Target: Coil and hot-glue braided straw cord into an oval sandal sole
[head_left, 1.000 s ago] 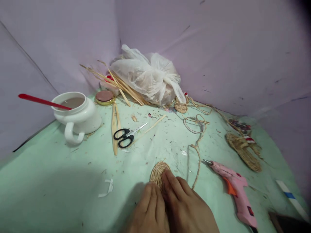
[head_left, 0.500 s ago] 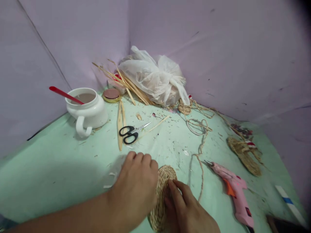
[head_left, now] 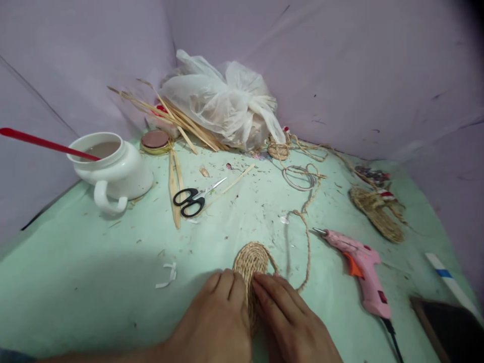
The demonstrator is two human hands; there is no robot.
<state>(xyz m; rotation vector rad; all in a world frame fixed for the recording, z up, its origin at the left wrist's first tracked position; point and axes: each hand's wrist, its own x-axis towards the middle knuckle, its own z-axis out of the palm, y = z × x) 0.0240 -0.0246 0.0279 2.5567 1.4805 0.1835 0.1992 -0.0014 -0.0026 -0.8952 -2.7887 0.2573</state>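
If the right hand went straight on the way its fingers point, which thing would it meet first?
The right hand would first meet the coiled braid piece, which it seems to touch; beyond, roughly in line, lie the black-handled scissors, though depth is unclear.

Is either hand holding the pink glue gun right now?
No, the pink glue gun lies on the green tabletop, while the left hand and right hand are both at the coiled rope oval.

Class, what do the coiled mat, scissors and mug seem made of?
Coiled mat: rough, matt plant fibre, perhaps jute; it looks visibly twisted.
Scissors: likely steel blades, silvery and shiny; handles probably plastic, smooth and black.
Mug: glossy white, ceramic or plastic; its sheen leaves that open.
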